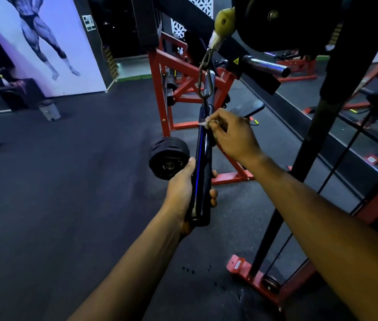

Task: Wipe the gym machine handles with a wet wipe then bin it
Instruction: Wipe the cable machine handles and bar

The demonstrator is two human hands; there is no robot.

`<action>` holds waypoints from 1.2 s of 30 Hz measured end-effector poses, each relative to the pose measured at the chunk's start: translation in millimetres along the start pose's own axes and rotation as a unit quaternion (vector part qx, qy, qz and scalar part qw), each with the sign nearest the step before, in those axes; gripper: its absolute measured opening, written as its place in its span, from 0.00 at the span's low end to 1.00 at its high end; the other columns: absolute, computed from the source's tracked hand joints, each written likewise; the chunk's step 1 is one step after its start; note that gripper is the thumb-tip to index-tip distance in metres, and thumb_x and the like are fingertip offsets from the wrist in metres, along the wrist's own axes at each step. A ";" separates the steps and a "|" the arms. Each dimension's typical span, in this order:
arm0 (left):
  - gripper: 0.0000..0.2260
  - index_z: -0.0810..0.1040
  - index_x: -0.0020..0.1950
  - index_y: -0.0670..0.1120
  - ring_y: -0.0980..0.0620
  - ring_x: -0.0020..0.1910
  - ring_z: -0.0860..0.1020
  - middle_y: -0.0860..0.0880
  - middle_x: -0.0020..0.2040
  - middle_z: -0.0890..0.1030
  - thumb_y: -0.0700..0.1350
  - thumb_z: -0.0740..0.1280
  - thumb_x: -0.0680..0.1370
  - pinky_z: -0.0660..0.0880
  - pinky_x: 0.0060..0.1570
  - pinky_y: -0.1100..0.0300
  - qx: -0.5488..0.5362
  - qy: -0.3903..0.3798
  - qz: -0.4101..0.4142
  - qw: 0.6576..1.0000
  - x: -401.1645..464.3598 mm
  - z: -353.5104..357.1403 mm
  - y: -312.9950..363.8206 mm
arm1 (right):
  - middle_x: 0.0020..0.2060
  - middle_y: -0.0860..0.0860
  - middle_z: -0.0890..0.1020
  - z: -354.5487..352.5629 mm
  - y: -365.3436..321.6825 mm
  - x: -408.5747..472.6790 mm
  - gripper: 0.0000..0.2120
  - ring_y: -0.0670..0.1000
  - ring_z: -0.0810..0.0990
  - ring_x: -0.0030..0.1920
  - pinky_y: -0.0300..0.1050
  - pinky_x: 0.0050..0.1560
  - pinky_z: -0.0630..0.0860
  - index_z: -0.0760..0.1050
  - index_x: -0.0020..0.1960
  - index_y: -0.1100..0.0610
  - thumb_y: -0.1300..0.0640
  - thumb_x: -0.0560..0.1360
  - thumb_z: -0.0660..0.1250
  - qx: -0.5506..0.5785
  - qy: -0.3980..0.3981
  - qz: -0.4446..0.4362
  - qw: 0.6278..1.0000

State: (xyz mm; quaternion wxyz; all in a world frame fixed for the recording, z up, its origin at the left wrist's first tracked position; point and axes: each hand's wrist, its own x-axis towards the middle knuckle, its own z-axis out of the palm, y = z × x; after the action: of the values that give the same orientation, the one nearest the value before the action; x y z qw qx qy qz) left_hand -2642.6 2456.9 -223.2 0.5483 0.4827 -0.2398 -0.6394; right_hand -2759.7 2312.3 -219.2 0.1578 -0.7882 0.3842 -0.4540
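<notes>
**Head view: wipe pressed to a hanging bar handle**

Head view shows a glossy black cylindrical bar handle at the centre of the frame, hanging from a metal carabiner clip above it. The left hand curls its fingers and thumb round the lower part of the handle. The right hand pinches a small crumpled white wet wipe against the upper part of the handle, fingers bent close around it.

The handle looks rigid, smooth and probably slippery once damp; because it hangs from the clip it is likely to swing, so a firm hold low down, away from the stretch being wiped, seems sensible. The wipe is soft, light and limp, and is best kept bunched between fingertips so it wraps the bar.

Only 1 possible container shows: a small grey cylindrical bin on the dark floor at the left of the frame, well apart from the hands. Its contents cannot be made out.
</notes>
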 end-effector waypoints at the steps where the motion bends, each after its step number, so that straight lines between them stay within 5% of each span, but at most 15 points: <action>1: 0.23 0.79 0.56 0.40 0.51 0.24 0.73 0.45 0.41 0.80 0.57 0.55 0.86 0.72 0.22 0.61 0.006 -0.001 0.001 1.000 -0.8 0.3 -0.2 | 0.43 0.47 0.84 1.9 -5.2 -2.6 0.04 0.43 0.83 0.43 0.48 0.44 0.82 0.78 0.51 0.55 0.58 0.81 0.64 0.003 0.000 -0.013 1.000; 5: 0.23 0.76 0.61 0.38 0.50 0.25 0.74 0.43 0.43 0.80 0.57 0.55 0.86 0.72 0.24 0.59 0.031 0.011 0.014 0.999 -4.7 -2.0 -4.0 | 0.41 0.48 0.83 -6.9 -6.0 -28.1 0.05 0.45 0.83 0.41 0.46 0.41 0.82 0.78 0.54 0.57 0.59 0.82 0.64 0.004 -0.055 -0.082 0.995; 9: 0.22 0.77 0.57 0.39 0.50 0.24 0.73 0.43 0.42 0.80 0.56 0.56 0.86 0.71 0.23 0.60 0.028 0.019 0.024 0.999 -5.7 2.5 -6.0 | 0.40 0.46 0.82 -9.9 1.9 -13.6 0.04 0.45 0.82 0.40 0.50 0.42 0.81 0.76 0.52 0.52 0.59 0.82 0.64 0.010 -0.038 0.006 0.999; 13: 0.23 0.77 0.56 0.38 0.50 0.25 0.74 0.43 0.42 0.80 0.57 0.55 0.86 0.72 0.24 0.60 0.028 0.004 0.021 0.999 -6.3 2.7 -2.6 | 0.42 0.44 0.82 -6.3 -14.6 -16.0 0.04 0.39 0.81 0.42 0.34 0.41 0.77 0.77 0.52 0.58 0.61 0.82 0.63 -0.001 -0.037 -0.032 0.999; 16: 0.24 0.77 0.58 0.37 0.49 0.25 0.75 0.43 0.41 0.79 0.57 0.55 0.86 0.73 0.24 0.59 0.040 0.001 0.021 0.999 -5.3 -4.5 -1.4 | 0.38 0.49 0.80 -14.7 -12.2 -40.3 0.03 0.46 0.80 0.38 0.42 0.38 0.79 0.76 0.53 0.58 0.61 0.82 0.63 -0.005 -0.091 -0.070 0.993; 21: 0.23 0.77 0.53 0.38 0.49 0.24 0.74 0.42 0.39 0.79 0.57 0.55 0.87 0.72 0.23 0.59 0.047 -0.004 0.016 0.999 -4.4 -3.8 0.5 | 0.37 0.47 0.81 -6.0 -18.4 -12.7 0.03 0.45 0.79 0.37 0.54 0.45 0.81 0.76 0.50 0.55 0.60 0.81 0.65 0.012 -0.031 0.109 0.993; 24: 0.23 0.76 0.58 0.37 0.49 0.24 0.74 0.42 0.39 0.79 0.56 0.55 0.87 0.72 0.23 0.59 0.038 -0.019 0.003 0.999 -5.0 -7.5 8.8 | 0.42 0.47 0.84 0.3 -40.8 -19.6 0.03 0.44 0.82 0.43 0.48 0.48 0.81 0.77 0.51 0.57 0.60 0.81 0.64 -0.015 -0.003 0.058 0.998; 29: 0.25 0.76 0.58 0.35 0.48 0.24 0.75 0.43 0.38 0.78 0.56 0.54 0.87 0.73 0.23 0.59 0.046 -0.045 0.000 0.998 -3.3 -23.8 16.5 | 0.36 0.53 0.81 -8.9 -56.2 -44.3 0.04 0.43 0.77 0.34 0.35 0.37 0.72 0.77 0.52 0.60 0.62 0.82 0.64 0.030 -0.083 0.060 0.994; 32: 0.24 0.77 0.52 0.36 0.49 0.23 0.74 0.43 0.36 0.77 0.56 0.54 0.87 0.72 0.22 0.60 0.043 -0.055 -0.001 0.998 -2.2 -26.1 20.4 | 0.36 0.46 0.81 2.9 -53.2 -21.8 0.06 0.39 0.77 0.33 0.33 0.36 0.71 0.76 0.48 0.53 0.60 0.82 0.64 0.004 -0.024 0.139 0.990; 36: 0.24 0.74 0.62 0.34 0.49 0.24 0.76 0.41 0.38 0.78 0.55 0.55 0.87 0.73 0.22 0.59 0.041 -0.065 -0.014 0.997 0.9 -36.2 29.6 | 0.39 0.40 0.80 14.2 -70.3 -35.9 0.04 0.42 0.81 0.41 0.39 0.41 0.77 0.75 0.51 0.53 0.58 0.83 0.63 -0.044 -0.019 0.071 0.996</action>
State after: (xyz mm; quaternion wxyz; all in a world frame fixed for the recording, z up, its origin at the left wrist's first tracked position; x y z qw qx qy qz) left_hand -2596.7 2455.7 -213.9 0.5022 0.4658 -0.2939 -0.6667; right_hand -2725.9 2383.8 -206.1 0.1623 -0.7737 0.4559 -0.4089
